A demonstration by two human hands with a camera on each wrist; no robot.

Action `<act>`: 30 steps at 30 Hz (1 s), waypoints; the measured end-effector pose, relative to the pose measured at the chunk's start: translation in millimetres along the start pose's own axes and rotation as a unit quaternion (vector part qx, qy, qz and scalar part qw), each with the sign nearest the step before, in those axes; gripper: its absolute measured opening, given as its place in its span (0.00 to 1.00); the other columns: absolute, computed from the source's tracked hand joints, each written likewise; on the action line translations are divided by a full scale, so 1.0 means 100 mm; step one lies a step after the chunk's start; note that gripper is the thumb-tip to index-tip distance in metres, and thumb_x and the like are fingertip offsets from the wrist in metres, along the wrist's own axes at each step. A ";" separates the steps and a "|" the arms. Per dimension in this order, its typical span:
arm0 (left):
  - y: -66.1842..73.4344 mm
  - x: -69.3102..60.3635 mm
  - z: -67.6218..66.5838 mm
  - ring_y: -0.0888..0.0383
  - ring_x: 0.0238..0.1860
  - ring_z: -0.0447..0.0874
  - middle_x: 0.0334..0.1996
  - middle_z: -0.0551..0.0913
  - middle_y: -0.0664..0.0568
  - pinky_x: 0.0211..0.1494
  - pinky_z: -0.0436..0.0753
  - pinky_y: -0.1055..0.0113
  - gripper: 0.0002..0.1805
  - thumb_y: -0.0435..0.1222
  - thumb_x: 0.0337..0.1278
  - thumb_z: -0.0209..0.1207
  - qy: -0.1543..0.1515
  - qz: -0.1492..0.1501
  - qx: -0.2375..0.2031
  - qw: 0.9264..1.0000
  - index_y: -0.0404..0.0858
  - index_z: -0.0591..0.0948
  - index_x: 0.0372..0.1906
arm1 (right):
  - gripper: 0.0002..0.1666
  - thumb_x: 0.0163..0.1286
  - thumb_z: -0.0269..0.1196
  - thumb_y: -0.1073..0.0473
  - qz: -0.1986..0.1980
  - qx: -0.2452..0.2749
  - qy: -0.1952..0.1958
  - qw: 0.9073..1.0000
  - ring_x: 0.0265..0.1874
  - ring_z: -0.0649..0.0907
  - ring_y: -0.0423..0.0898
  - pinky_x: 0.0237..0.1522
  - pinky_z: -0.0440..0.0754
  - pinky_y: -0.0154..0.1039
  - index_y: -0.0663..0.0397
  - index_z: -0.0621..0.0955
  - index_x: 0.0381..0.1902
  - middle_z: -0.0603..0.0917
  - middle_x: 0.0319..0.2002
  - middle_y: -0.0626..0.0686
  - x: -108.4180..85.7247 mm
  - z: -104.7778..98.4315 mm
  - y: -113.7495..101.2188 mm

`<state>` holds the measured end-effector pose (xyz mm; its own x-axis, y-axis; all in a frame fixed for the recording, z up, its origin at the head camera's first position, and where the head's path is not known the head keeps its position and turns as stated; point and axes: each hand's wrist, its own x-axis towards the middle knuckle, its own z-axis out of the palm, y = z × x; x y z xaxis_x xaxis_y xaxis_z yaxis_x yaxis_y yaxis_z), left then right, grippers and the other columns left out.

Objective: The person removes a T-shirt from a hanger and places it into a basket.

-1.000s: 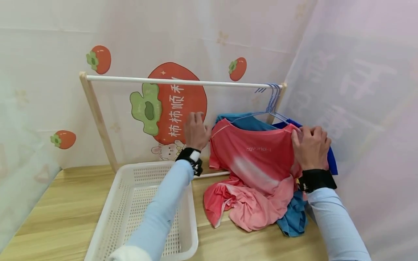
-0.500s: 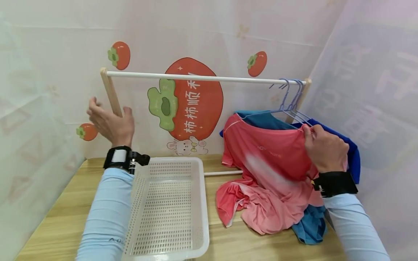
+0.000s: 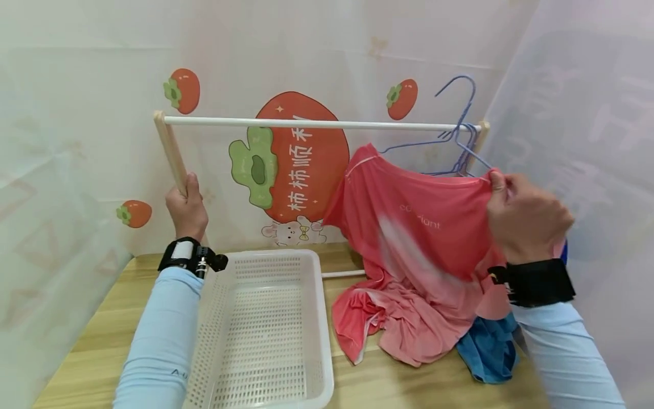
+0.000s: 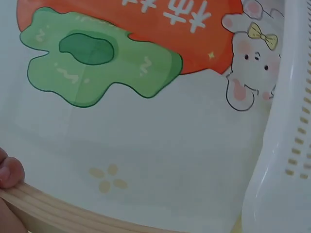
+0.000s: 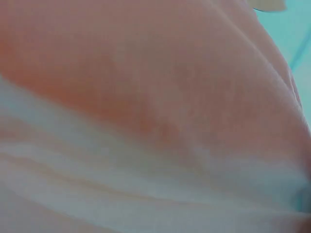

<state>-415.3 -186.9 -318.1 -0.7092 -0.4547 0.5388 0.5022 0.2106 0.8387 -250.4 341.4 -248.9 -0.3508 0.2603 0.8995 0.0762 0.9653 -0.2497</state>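
Note:
A red-and-pink shirt hangs on a blue hanger; the hook is off the rail and stands above it. My right hand grips the shirt's right shoulder together with the hanger's arm. The shirt's lower part lies bunched on the table. In the right wrist view, blurred shirt cloth fills nearly everything. My left hand grips the left wooden post of the clothes rack; its thumb shows at the edge of the left wrist view.
Other blue hangers stay on the white rail at its right end. A teal garment hangs behind the shirt down to the table. A white perforated basket stands front left. Printed curtains enclose the back and sides.
My left hand has moved left from the middle and taken hold of the post. My right hand has closed on the shirt's shoulder and raised it, lifting the hanger hook off the rail.

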 end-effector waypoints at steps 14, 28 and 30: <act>0.04 -0.14 -0.04 0.70 0.17 0.60 0.15 0.65 0.66 0.20 0.56 0.76 0.23 0.42 0.81 0.52 -0.016 0.029 0.020 0.999 0.42 0.69 0.23 | 0.30 0.82 0.59 0.45 -0.009 0.063 0.024 0.998 0.37 0.86 0.27 0.60 0.76 0.22 0.72 0.85 0.51 0.88 0.44 0.74 -0.38 -0.89 -0.13; -0.17 -0.05 -0.27 0.66 0.35 0.69 0.37 0.72 0.60 0.41 0.69 0.71 0.24 0.57 0.77 0.51 -0.040 -0.043 0.077 0.995 0.38 0.73 0.50 | 0.22 0.71 0.71 0.53 0.118 0.100 0.009 0.988 0.38 0.70 0.01 0.46 0.67 0.08 0.72 0.88 0.42 0.94 0.44 0.51 -1.58 -0.91 0.23; -0.15 -0.14 -0.30 0.64 0.45 0.67 0.48 0.68 0.58 0.52 0.66 0.68 0.29 0.55 0.69 0.53 0.041 -0.010 0.079 0.996 0.39 0.69 0.63 | 0.20 0.69 0.73 0.55 0.153 0.115 0.002 0.982 0.38 0.71 0.02 0.44 0.68 0.09 0.72 0.89 0.42 0.92 0.44 0.37 -1.72 -0.87 0.23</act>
<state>-398.1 -209.6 -340.2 -0.6731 -0.5276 0.5182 0.3988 0.3311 0.8552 -106.7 320.7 -378.6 -0.3400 0.5379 0.7714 -0.0358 0.8123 -0.5822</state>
